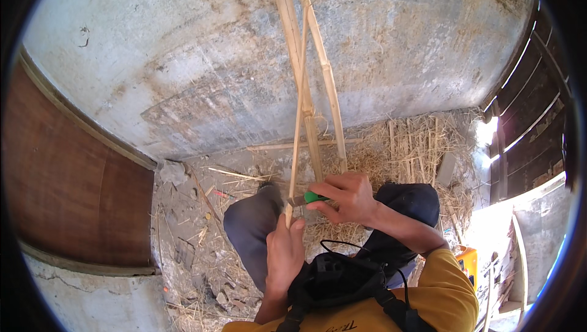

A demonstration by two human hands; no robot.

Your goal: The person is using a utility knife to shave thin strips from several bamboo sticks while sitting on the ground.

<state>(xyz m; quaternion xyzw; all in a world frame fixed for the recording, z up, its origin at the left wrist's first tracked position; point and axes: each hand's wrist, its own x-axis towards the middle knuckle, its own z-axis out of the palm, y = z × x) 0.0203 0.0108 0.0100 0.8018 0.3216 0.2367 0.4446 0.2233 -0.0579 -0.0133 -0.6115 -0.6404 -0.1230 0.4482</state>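
My left hand [285, 251] is closed around the lower end of a thin bamboo strip [298, 121] that runs upward toward the wall. My right hand [347, 197] grips a knife with a green handle [313, 197], its blade lying against the strip just above my left hand. Two other long bamboo stalks [321, 69] lean against the concrete wall, crossing the strip. My knees in dark trousers [251, 228] are below the hands.
Straw and bamboo offcuts [403, 148] litter the dirt floor. A grey concrete wall [202, 57] rises ahead, a brown wooden panel [67, 185] stands at left, a slatted wooden door [526, 130] at right. An orange object [468, 260] lies at lower right.
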